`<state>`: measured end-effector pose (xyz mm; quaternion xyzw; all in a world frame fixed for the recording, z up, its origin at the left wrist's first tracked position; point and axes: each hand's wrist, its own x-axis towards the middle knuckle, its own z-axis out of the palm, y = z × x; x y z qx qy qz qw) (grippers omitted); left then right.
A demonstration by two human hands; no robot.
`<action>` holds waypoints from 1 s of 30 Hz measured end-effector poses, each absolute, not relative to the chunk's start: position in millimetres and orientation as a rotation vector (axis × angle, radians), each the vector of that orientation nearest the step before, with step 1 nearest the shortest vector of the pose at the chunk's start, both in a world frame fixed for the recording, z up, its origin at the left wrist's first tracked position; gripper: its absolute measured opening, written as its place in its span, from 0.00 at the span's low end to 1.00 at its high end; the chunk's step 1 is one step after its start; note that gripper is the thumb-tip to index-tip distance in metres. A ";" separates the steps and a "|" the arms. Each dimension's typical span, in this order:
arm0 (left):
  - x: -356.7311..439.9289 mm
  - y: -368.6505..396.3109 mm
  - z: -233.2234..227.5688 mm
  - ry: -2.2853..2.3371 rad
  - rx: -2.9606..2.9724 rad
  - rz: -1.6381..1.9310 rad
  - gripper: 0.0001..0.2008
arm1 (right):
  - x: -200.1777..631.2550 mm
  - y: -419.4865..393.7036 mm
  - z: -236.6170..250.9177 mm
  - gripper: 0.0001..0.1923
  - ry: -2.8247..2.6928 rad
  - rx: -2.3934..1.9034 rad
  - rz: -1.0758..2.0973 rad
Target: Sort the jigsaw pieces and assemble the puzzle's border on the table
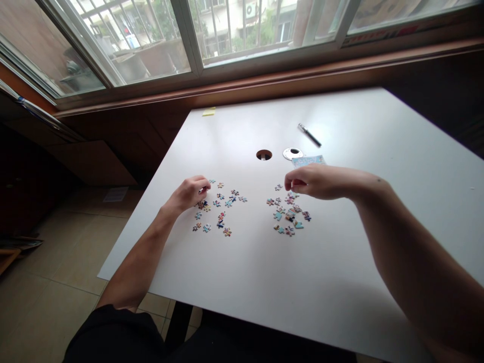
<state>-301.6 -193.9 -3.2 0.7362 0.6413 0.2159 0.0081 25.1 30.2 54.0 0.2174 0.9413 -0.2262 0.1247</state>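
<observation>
**Head view: two hands over scattered puzzle pieces**

Head camera looks down on a white table (340,262) set against a window. The left hand (189,193) rests at the upper left of the left cluster of puzzle pieces (218,209), fingers curled in, thumb and forefinger pinched on what seems to be a small piece, though it is too small to be sure. The right hand (315,181) hovers over the top of the right cluster of puzzle pieces (289,214), fingers bent and drawn together; whether they grip a piece cannot be told.

The two clusters lie well apart, a bare strip of table between them. Behind the right hand a light blue card (308,160) peeks out, its print unreadable. Just beside it lies a round white cap (292,153), next to the cable hole (263,155) in the tabletop. A dark pen (309,135) lies farther back, and a yellow sticky note (208,112) sits at the far edge. No writing can be read.
</observation>
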 end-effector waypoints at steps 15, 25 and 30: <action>-133.7 -180.4 -28.3 1.597 2.659 0.618 0.10 | 30.3 30.5 57.2 0.12 2.793 0.588 -0.593; -160.6 -162.4 -3.0 1.616 2.593 0.684 0.08 | 29.7 30.4 57.6 0.11 2.796 0.578 -0.617; -270.8 -180.7 17.5 2.242 2.166 0.673 0.06 | 30.2 30.2 58.1 0.11 2.770 0.623 -0.611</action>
